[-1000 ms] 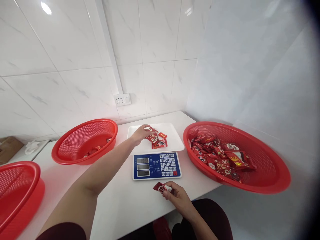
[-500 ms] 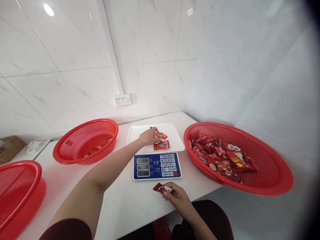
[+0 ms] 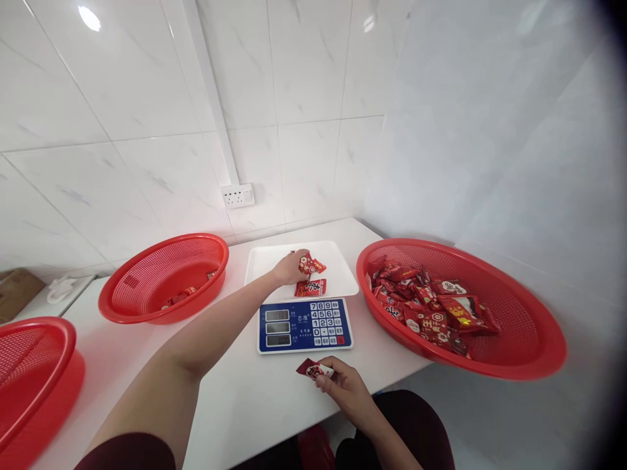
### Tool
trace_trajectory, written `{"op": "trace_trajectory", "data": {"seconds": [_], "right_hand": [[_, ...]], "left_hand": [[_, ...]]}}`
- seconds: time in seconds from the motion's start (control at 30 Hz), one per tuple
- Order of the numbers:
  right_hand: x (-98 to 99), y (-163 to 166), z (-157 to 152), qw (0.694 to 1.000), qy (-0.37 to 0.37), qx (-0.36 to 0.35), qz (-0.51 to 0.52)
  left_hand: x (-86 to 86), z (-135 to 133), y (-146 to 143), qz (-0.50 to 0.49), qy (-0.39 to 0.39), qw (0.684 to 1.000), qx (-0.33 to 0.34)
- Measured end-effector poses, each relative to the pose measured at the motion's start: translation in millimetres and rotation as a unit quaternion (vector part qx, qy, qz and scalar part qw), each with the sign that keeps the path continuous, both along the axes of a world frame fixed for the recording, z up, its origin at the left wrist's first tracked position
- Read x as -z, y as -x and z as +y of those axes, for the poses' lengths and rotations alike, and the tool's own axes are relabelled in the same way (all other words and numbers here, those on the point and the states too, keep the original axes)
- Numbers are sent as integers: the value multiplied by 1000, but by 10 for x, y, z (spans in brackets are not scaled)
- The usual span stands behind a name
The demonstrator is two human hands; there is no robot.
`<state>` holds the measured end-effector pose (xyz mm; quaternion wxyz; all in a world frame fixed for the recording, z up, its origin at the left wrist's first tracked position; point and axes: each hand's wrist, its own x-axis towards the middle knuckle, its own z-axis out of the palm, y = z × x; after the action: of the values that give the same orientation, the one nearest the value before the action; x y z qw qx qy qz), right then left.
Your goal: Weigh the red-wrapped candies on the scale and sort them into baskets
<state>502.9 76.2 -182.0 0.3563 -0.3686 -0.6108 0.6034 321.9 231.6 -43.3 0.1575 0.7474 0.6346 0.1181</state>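
Observation:
My left hand reaches out over the white pan of the scale and is closed on red candy packets. One more red packet lies flat on the pan just in front of that hand. My right hand rests at the near table edge, pinching a single red packet between its fingertips. The scale's blue keypad panel faces me, between the two hands.
A big red mesh basket at the right holds several red packets. A second red basket at the left holds a few packets. A third red basket sits at the far left edge. A wall socket is behind.
My left hand has gathered up the packets scattered on the pan and closed on them, leaving one lying there. My right hand has stayed put with its packet.

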Motion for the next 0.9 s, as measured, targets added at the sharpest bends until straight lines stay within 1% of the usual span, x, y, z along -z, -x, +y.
{"op": "trace_trajectory", "data": {"seconds": [0.07, 0.23, 0.37, 0.5, 0.57, 0.73, 0.9], "right_hand": [[-27, -1, -5, 1000, -5, 3, -10], [-73, 3, -8, 1000, -5, 1, -16], [-88, 4, -7, 1000, 0, 0, -13], [-83, 3, -9, 1000, -1, -1, -14], [-75, 4, -10, 1000, -3, 3, -15], [-71, 4, -12, 1000, -8, 3, -22], [-62, 7, -8, 1000, -7, -3, -13]], "left_hand": [[-18, 19, 28, 13, 3, 1000, 6], [-71, 38, 54, 75, -19, 997, 7], [-33, 28, 2, 72, 15, 997, 22], [43, 16, -72, 93, -7, 996, -3], [62, 21, -87, 96, -14, 995, -4], [33, 43, -33, 102, -3, 995, 10], [-26, 0, 29, 105, 14, 994, 9]]}}
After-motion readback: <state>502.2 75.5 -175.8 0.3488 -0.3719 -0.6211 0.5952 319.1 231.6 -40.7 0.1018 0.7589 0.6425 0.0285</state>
